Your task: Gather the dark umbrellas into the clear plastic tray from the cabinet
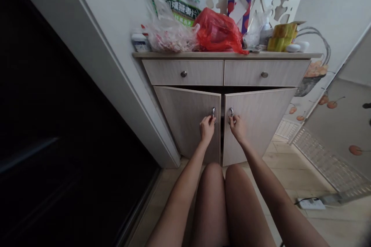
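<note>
My left hand (207,128) is closed around the small metal handle (213,111) of the left cabinet door (185,115). The matching handle (231,111) on the right cabinet door (257,119) is pinched in the fingers of my right hand (237,127). Both doors stand slightly ajar, tilted outward, with a dark gap along their tops and between them. What lies inside the cabinet is hidden in shadow. Above the doors are two closed drawers, a left drawer (165,72) and a right drawer (284,72), each with a round knob.
On the cabinet top (185,55) lie a red plastic bag (218,31), a clear bag (174,36), an oat packet (182,2), a white bottle (140,41) and yellow packages (282,38). A power strip (311,203) rests on the floor at right. My knees are close to the doors.
</note>
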`<control>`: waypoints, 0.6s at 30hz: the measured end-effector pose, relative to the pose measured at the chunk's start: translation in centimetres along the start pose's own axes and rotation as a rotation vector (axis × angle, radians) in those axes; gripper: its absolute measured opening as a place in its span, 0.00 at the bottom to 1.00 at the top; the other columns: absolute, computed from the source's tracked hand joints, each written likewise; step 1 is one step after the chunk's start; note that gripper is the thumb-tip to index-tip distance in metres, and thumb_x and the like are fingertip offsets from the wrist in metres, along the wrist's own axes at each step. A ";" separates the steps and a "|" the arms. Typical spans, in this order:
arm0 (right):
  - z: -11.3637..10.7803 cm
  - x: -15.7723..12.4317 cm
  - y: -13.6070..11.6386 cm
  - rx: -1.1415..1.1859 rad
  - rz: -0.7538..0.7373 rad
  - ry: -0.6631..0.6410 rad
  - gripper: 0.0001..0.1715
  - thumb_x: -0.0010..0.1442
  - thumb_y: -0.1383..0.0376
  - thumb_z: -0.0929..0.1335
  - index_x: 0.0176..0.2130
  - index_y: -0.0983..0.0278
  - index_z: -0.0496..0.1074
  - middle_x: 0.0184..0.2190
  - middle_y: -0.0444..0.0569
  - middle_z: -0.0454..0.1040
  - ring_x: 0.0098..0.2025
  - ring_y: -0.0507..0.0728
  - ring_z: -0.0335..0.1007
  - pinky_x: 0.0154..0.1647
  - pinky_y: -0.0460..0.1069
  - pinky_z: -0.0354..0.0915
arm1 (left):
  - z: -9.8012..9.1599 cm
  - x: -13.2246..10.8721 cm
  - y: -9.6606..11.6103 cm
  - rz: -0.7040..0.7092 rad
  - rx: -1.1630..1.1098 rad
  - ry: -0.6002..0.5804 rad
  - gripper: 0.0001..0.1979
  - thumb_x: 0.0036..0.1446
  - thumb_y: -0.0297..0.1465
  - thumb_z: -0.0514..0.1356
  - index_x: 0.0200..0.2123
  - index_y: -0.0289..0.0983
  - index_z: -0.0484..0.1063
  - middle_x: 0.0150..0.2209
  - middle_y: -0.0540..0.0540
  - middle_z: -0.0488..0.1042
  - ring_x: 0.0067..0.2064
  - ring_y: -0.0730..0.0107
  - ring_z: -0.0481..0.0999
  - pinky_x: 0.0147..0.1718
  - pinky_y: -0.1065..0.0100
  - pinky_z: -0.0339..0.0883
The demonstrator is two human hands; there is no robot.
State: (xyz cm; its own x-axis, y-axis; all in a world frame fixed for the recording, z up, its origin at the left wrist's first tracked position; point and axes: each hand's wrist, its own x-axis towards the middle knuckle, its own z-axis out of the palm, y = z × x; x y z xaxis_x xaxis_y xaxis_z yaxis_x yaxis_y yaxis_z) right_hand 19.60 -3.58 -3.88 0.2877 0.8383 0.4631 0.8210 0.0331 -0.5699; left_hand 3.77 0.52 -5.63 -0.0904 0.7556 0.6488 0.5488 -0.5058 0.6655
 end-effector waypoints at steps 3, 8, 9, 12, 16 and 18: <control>1.1 1.5 -0.1 -0.024 0.003 -0.022 0.24 0.71 0.56 0.57 0.45 0.66 0.75 0.40 0.56 0.74 0.36 0.57 0.70 0.36 0.48 0.59 | 1.0 1.0 -0.2 -0.003 0.041 -0.028 0.07 0.62 0.31 0.60 0.34 0.35 0.77 0.33 0.42 0.77 0.37 0.64 0.75 0.39 0.67 0.64; 2.5 3.6 -0.3 -0.065 0.023 -0.065 0.25 0.71 0.56 0.55 0.48 0.66 0.74 0.43 0.58 0.75 0.40 0.58 0.72 0.40 0.49 0.62 | 2.6 2.5 -0.6 -0.019 0.097 -0.058 0.07 0.63 0.31 0.60 0.37 0.35 0.77 0.34 0.43 0.76 0.38 0.65 0.75 0.39 0.68 0.63; 2.6 4.0 -0.4 -0.075 0.028 -0.072 0.25 0.71 0.56 0.55 0.50 0.66 0.74 0.44 0.58 0.75 0.41 0.58 0.72 0.41 0.49 0.62 | 2.8 2.8 -0.6 -0.023 0.105 -0.066 0.07 0.63 0.31 0.60 0.37 0.35 0.77 0.34 0.43 0.77 0.38 0.65 0.75 0.39 0.68 0.62; 2.9 4.9 -0.7 -0.110 0.044 -0.093 0.25 0.72 0.56 0.55 0.51 0.65 0.73 0.45 0.57 0.75 0.42 0.58 0.73 0.42 0.49 0.63 | 3.4 3.5 -0.6 -0.037 0.123 -0.094 0.07 0.63 0.30 0.59 0.37 0.35 0.77 0.35 0.42 0.77 0.38 0.65 0.74 0.39 0.68 0.62; 2.8 5.6 -1.0 -0.155 0.065 -0.111 0.26 0.72 0.55 0.55 0.50 0.65 0.73 0.46 0.58 0.74 0.42 0.58 0.73 0.42 0.49 0.64 | 3.9 4.3 -0.7 -0.044 0.142 -0.112 0.07 0.63 0.30 0.59 0.36 0.35 0.76 0.36 0.42 0.76 0.39 0.65 0.74 0.39 0.68 0.62; 2.8 5.9 -1.2 -0.177 0.071 -0.113 0.26 0.72 0.55 0.54 0.51 0.65 0.73 0.47 0.59 0.74 0.42 0.58 0.74 0.42 0.50 0.64 | 4.1 4.6 -0.8 -0.040 0.153 -0.119 0.07 0.64 0.30 0.59 0.35 0.35 0.76 0.35 0.42 0.76 0.39 0.65 0.74 0.39 0.68 0.62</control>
State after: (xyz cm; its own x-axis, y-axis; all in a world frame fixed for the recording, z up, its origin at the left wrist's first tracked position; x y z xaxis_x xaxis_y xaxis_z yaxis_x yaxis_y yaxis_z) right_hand 18.92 2.87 -2.41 0.2991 0.8912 0.3411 0.8771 -0.1160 -0.4661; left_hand 6.33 6.13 -4.68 -0.0210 0.8222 0.5688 0.6675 -0.4121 0.6202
